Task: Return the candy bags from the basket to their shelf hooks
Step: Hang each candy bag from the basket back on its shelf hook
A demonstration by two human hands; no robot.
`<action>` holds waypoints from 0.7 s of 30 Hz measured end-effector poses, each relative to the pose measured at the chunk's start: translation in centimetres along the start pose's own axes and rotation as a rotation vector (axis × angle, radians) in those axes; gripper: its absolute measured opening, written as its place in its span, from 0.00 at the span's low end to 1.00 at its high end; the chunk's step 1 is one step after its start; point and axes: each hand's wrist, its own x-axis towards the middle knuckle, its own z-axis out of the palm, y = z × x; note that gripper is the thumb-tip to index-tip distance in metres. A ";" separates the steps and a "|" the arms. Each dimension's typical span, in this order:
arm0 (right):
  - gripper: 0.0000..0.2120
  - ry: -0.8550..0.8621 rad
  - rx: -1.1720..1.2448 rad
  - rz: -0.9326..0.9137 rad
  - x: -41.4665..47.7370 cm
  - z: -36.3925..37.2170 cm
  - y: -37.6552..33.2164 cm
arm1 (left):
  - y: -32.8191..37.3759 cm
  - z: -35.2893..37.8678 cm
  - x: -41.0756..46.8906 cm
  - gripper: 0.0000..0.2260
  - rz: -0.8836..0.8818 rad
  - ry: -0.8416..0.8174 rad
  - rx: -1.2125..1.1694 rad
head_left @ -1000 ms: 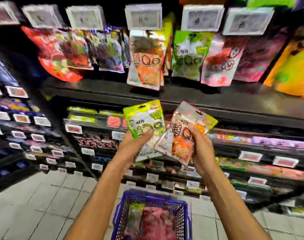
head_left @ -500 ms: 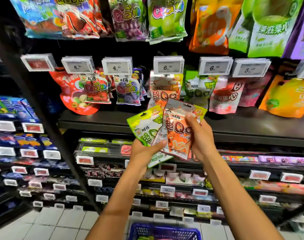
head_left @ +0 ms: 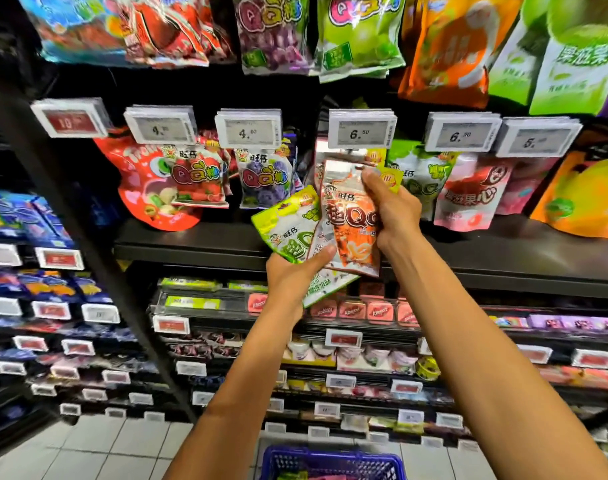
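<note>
Right hand [head_left: 392, 209] grips the orange candy bag [head_left: 347, 223] near its upper corner, fingers curled round the edge, holding it up just below the 6.50 price tag [head_left: 361, 133]. The matching orange bags [head_left: 321, 155] hang there, and their hook is hidden behind the tag. My left hand [head_left: 292, 275] pinches the green candy bag [head_left: 288, 226] and a spare bag [head_left: 326, 284] behind it, fanned apart, I judge so each can be taken singly. The green bags [head_left: 416, 174] hang just right of that tag. The blue basket [head_left: 333, 462] shows below my arms.
</note>
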 end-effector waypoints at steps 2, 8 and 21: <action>0.08 0.034 0.005 -0.015 0.8 0.9 -0.5 | 0.5 0.6 0.7 0.25 0.011 0.021 -0.015; 0.11 0.056 -0.014 -0.039 2.8 2.3 -1.3 | 1.0 1.7 1.7 0.23 0.002 0.065 -0.057; 0.09 0.066 -0.117 0.030 3.8 3.0 -2.5 | 0.6 2.2 3.0 0.21 -0.006 0.077 -0.080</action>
